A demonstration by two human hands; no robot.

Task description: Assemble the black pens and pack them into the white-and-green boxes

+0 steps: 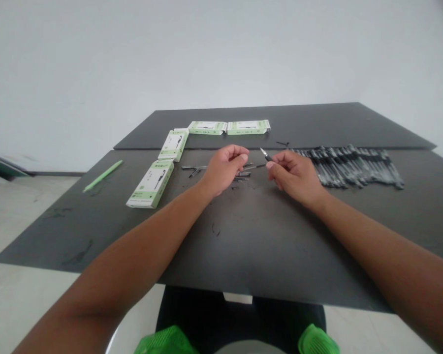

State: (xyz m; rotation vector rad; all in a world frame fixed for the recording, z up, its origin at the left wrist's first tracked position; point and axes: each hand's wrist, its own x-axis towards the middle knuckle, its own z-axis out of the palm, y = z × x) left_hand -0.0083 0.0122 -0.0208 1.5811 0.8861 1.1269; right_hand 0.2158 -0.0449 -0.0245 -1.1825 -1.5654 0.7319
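My right hand [295,176] is closed around a pen [265,154], whose pale pointed tip and dark grip stick out to the upper left. The rest of the pen is hidden by the fingers. Facing it across a small gap, my left hand [226,168] has thumb and fingertips drawn together; whatever they pinch, if anything, is too small to make out. Beneath and between the hands lie several dark pen parts [242,174] and thin rods [194,167]. Just right of my right hand, many clear pens with black grips [358,167] lie side by side in a row.
Two white-and-green pen boxes [206,128] [248,127] lie at the back; two more boxes [173,145] [151,184] lie left of my hands. A green pen [103,176] rests near the left edge of the dark table [266,246]. A small black piece [282,143] lies by the table seam.
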